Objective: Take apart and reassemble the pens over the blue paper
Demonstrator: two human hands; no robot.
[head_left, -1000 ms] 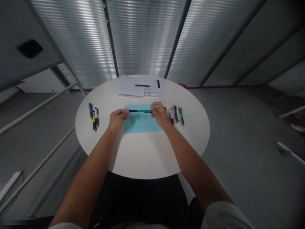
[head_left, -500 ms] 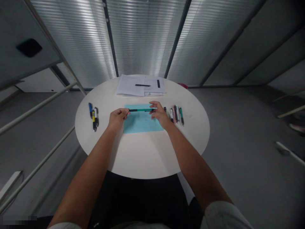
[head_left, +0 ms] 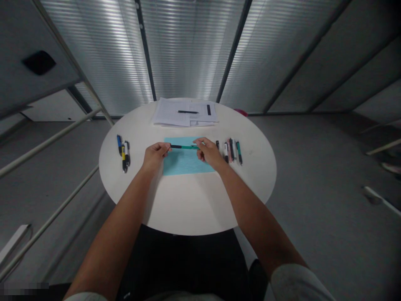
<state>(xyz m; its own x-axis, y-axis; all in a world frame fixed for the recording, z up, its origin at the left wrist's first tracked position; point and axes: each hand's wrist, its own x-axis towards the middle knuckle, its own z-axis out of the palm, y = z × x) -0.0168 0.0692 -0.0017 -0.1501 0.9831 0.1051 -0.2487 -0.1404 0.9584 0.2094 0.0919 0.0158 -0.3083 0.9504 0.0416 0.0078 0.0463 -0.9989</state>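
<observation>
Here's the green pen (head_left: 185,147), held crosswise between left hand (head_left: 154,155) and right hand (head_left: 210,152)!
Left pinches the black end, right grips the other; its long axis runs side to side, neither hand nearer, over the blue sheet (head_left: 184,165) on the white surface (head_left: 191,205).

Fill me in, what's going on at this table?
A person holds a green-and-black pen roughly level over a blue sheet on the round white table. The left hand pinches its black end; the right hand has its fingers at the green end, gripping or just touching, hard to tell. Blue, yellow and white pens lie to the left, more pens to the right. A dark pen rests on papers at the far side.
</observation>
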